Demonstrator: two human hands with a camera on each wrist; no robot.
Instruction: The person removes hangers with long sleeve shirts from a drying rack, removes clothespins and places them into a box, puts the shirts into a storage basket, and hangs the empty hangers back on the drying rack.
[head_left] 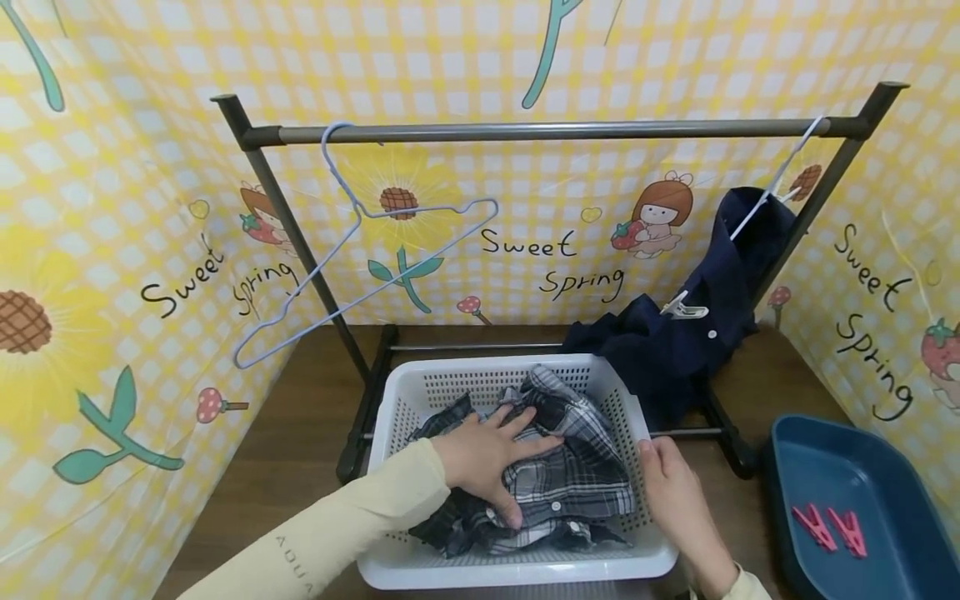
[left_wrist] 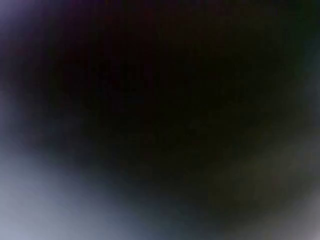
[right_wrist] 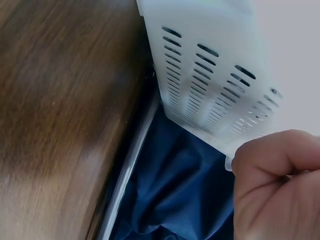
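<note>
Fingers spread, my left hand [head_left: 491,458] presses flat on a dark plaid shirt [head_left: 566,479] that lies bunched inside a white plastic basket [head_left: 517,575]. My right hand [head_left: 678,492] grips the basket's right rim, its thumb over the top edge. The right wrist view shows that hand [right_wrist: 280,185] at the rim beside the slotted basket wall [right_wrist: 210,75]. The left wrist view is dark and blurred.
Behind the basket stands a clothes rack [head_left: 555,131]. A bare blue hanger [head_left: 327,154] hangs at its left. At its right, a navy shirt [head_left: 660,358] with a white clothes peg [head_left: 686,310] droops behind the basket. Pink pegs [head_left: 815,527] lie in a blue tub [head_left: 870,467].
</note>
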